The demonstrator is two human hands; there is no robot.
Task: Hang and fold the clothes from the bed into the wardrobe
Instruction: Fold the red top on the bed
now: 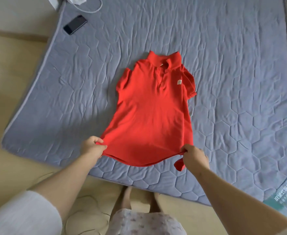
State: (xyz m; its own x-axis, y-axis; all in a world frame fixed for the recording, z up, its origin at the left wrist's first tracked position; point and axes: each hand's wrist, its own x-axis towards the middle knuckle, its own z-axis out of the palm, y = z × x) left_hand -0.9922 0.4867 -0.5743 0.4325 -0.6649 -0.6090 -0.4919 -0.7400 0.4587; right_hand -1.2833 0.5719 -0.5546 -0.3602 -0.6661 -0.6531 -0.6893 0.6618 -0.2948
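1. Both hands pinch the hem corners of the red polo shirt (150, 106): left hand (92, 147), right hand (195, 156).
2. It lies face up on the bed (232, 65), collar away from her, long axis running straight ahead, both hands equally near.

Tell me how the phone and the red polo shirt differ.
The phone is black and small; the red polo shirt is far larger. The phone lies untouched; the shirt's hem is pinched by the left hand and right hand. Both lie on the quilted mat.
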